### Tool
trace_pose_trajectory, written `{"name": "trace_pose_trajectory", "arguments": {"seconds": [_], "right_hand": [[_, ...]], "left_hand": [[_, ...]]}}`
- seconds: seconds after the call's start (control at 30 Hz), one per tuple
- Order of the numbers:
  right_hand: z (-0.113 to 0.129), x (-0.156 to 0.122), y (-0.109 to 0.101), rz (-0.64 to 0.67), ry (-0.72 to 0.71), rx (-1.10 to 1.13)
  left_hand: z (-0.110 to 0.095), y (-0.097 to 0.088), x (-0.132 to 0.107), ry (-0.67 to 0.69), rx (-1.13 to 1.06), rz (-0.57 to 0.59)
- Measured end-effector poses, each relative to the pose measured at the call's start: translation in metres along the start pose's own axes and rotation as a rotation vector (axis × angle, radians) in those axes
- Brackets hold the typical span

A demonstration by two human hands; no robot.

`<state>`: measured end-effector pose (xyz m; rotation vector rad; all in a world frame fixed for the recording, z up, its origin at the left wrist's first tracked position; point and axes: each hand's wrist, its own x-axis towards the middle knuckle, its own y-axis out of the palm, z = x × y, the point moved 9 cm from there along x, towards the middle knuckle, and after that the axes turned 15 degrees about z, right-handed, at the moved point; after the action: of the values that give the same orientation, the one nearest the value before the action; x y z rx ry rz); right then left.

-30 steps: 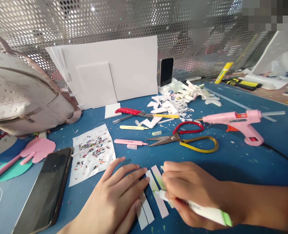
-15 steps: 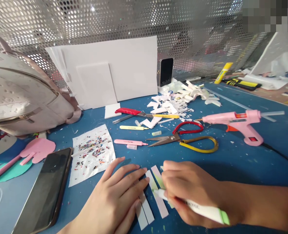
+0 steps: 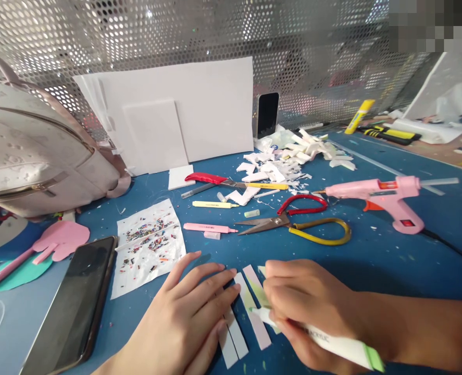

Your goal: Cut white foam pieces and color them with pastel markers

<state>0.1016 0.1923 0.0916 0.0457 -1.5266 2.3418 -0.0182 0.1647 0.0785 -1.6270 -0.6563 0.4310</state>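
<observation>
A person's right hand [image 3: 307, 307] is closing around a white marker with a green cap [image 3: 332, 344], its tip touching one of several white paper strips [image 3: 254, 312] lying side by side on a blue work surface [image 3: 390, 260] at the near edge of the table. The left hand [image 3: 187, 323] is lying flat and open, fingers spread and pressing down on the strips nearest it, gripping nothing.

Beyond the hands, scissors with a red and a yellow handle loop [image 3: 293, 224] are resting on the blue top, near a pink glue gun [image 3: 379, 198] sitting to the right with its cord trailing off. A pink marker [image 3: 209, 228] and a pale yellow marker [image 3: 213, 204] are lying left of the scissors, and a red-handled craft knife [image 3: 211, 179] is sitting behind them beside a heap of white paper scraps [image 3: 289, 156]. A white sheet dotted with coloured confetti [image 3: 148, 245] is lying to the left, next to a dark smartphone [image 3: 70, 307] resting face up. A pink hand-shaped cutout [image 3: 61, 239] is sitting farther left, in front of a pale pink backpack [image 3: 35, 151].

White boards [image 3: 184, 109] are leaning against a perforated metal screen [image 3: 215, 31] running along the back of the table, with a second phone [image 3: 267, 114] propped upright beside them. A yellow glue stick [image 3: 359, 115] is lying at the far right.
</observation>
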Motion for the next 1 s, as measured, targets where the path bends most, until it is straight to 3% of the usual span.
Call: {"name": "trace_pose_trajectory", "arguments": {"seconds": [0.23,0.3,0.63,0.73,0.8,0.93,1.0], "right_hand": [[0.004,-0.001,-0.001,-0.021,-0.045,0.006],[0.000,-0.001,0.000,-0.013,0.001,0.007],[-0.001,-0.004,-0.001,-0.023,-0.015,0.021],[-0.014,-0.005,-0.002,-0.033,0.079,0.105],[-0.024,-0.008,-0.004,-0.060,0.144,0.192],[-0.027,-0.017,-0.015,-0.223,0.088,0.312],[-0.035,-0.020,-0.021,-0.281,0.125,0.380]], "left_hand": [[-0.001,-0.001,0.001,-0.041,-0.025,0.044],[0.000,-0.001,0.001,-0.058,-0.031,0.055],[-0.002,0.000,0.000,0.017,0.018,0.018],[-0.001,0.000,0.000,0.013,0.030,0.017],[-0.002,-0.001,0.000,0.011,0.030,0.011],[0.000,0.000,0.000,-0.018,0.014,0.032],[0.000,0.000,0.000,-0.012,0.004,0.044]]}}
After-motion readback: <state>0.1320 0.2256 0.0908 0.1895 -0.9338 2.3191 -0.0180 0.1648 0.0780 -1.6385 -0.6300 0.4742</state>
